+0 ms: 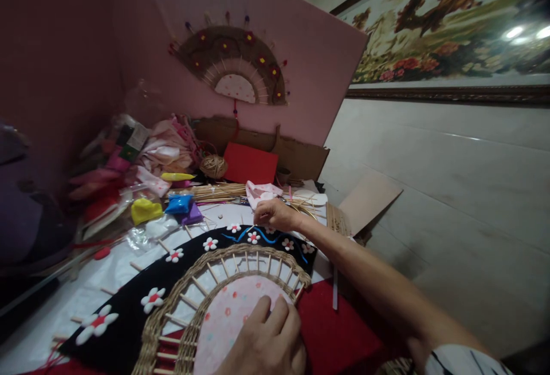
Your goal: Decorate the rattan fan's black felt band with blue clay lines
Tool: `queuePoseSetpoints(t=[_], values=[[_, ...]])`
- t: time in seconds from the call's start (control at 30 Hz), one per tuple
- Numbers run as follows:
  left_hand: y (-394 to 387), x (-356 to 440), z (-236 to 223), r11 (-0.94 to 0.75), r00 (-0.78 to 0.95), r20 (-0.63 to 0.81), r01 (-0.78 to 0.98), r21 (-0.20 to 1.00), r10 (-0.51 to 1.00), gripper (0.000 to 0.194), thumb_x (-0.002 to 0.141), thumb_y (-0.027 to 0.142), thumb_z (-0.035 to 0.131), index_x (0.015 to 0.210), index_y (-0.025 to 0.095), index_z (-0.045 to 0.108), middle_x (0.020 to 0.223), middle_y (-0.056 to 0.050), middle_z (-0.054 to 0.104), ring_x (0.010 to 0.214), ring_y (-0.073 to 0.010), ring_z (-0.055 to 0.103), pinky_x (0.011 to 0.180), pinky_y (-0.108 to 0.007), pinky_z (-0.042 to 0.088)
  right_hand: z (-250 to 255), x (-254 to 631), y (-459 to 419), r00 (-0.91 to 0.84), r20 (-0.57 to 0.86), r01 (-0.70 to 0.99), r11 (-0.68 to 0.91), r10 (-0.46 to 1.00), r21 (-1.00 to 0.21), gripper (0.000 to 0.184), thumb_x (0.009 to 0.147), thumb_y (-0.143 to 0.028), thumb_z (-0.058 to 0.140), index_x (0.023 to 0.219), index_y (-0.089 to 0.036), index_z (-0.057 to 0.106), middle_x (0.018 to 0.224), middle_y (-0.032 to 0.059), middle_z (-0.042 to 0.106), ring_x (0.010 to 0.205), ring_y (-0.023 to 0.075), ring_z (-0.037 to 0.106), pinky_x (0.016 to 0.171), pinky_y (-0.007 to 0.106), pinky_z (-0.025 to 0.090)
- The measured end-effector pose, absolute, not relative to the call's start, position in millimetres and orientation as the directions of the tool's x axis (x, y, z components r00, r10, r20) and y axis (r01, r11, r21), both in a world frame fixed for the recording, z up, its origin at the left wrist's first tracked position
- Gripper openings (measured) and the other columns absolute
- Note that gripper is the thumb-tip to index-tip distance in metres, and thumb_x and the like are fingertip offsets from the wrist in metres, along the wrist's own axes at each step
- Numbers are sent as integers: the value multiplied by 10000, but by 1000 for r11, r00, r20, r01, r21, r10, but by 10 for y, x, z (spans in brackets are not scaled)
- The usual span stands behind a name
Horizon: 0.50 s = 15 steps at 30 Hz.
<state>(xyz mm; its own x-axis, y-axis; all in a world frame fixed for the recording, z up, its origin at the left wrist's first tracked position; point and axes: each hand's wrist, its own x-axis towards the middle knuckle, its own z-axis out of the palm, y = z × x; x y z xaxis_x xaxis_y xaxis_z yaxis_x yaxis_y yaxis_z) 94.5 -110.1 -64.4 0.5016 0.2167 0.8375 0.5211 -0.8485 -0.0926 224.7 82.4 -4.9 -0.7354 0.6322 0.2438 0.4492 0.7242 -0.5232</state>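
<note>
1. Pressing the blue strand (267,240) onto the black cloth (124,302) calls for short, light touches, clear of the flowers (152,300).
2. Right hand (275,214), arm reaching in from the right, pinches what looks like a pale stick (251,229).
3. Left hand (268,338) rests palm down, fingers loosely bent, gripping nothing visible, on the pink centre (227,312).
4. The fan (148,329) lies beneath both hands.

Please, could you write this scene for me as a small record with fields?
left hand: on the fan's pink centre
right hand: fingers pinched at the black band, apparently on a thin pale stick
band decoration: white flowers, wavy blue line
left of the right hand: yellow packet, blue packet
behind: red card, second fan upright
</note>
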Motion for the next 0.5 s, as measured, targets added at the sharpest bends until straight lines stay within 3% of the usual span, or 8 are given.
queuePoseSetpoints(t=[0.5], values=[[-1112,960,-639,-844,499,835,529,-84,230,122,763,79,468,717,149,556,746,-43,630,693,-184,529,613,-318,389,-44,2214,794,-738,267,455,750,620,-480,187,681,18,551,701,-111,685,722,28,628,684,112,577,643,214,455]])
